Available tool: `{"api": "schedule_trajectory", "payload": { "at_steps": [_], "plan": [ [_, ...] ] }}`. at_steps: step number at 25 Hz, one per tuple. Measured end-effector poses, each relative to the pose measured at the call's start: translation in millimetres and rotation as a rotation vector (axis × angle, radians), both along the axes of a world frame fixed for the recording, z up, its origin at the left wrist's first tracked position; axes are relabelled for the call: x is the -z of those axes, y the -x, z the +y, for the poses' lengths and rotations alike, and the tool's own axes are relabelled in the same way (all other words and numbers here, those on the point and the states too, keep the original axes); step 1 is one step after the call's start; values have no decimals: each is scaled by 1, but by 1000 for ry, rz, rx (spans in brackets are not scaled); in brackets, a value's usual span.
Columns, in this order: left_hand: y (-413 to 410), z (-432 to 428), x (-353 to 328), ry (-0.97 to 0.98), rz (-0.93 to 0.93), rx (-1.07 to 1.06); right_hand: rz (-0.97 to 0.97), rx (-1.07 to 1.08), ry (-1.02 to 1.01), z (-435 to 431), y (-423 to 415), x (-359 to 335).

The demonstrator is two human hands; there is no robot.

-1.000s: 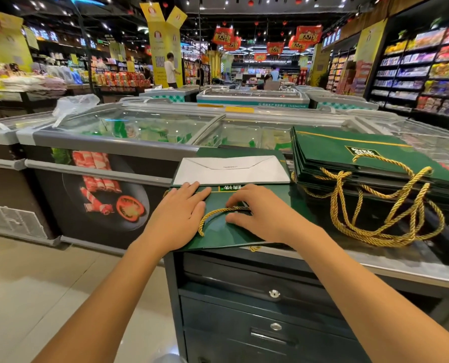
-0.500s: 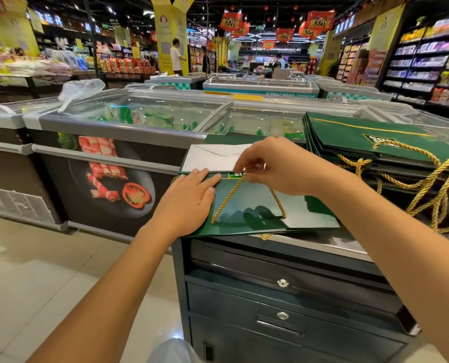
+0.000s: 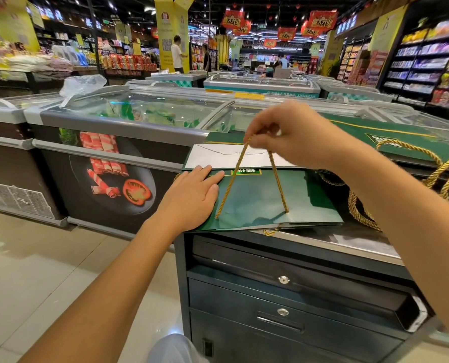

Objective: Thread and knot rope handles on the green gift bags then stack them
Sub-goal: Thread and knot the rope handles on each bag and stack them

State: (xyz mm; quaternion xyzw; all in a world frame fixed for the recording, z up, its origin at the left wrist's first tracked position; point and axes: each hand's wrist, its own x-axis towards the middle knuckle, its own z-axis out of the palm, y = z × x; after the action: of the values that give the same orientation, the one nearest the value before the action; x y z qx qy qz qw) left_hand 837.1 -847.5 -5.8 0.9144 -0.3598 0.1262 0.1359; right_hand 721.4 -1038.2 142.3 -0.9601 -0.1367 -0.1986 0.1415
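Pressing one green bag (image 3: 257, 199) with straight left fingers (image 3: 211, 180), right fingers (image 3: 257, 133) pinch one rope handle (image 3: 229, 187).

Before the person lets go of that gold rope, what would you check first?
1. The left hand presses the green gift bag flat on the counter: ok.
2. The right hand pinches the gold rope handle at the top of its loop: ok.
3. Both rope strands enter the bag's face: ok.
4. Knots holding inside the bag: cannot tell, hidden.
5. The stack of finished bags lies close on the right: ok.
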Motion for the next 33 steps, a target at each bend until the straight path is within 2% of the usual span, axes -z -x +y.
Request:
{"api": "schedule_trajectory", "payload": {
  "at_steps": [3,7,13,19,23,26,29,33],
  "plan": [
    [2,1,-1,-3,8,-5,-89,7,-68,0,7,-26],
    [6,0,-4,2,19,-19,-110,20,-104,1,14,-45],
    [2,0,-1,-3,6,1,-107,29,-152,3,10,-28],
    [2,-1,0,83,108,-60,63,119,-199,-10,11,32],
    [3,2,0,224,178,-29,304,52,-128,5,22,76],
    [6,3,-3,458,230,-51,407,38,92,17,26,103],
    [8,9,-6,764,276,-153,204,120,314,24,22,127],
    [5,21,-24,1233,523,-176,69,122,273,31,28,126]
  ]
}}
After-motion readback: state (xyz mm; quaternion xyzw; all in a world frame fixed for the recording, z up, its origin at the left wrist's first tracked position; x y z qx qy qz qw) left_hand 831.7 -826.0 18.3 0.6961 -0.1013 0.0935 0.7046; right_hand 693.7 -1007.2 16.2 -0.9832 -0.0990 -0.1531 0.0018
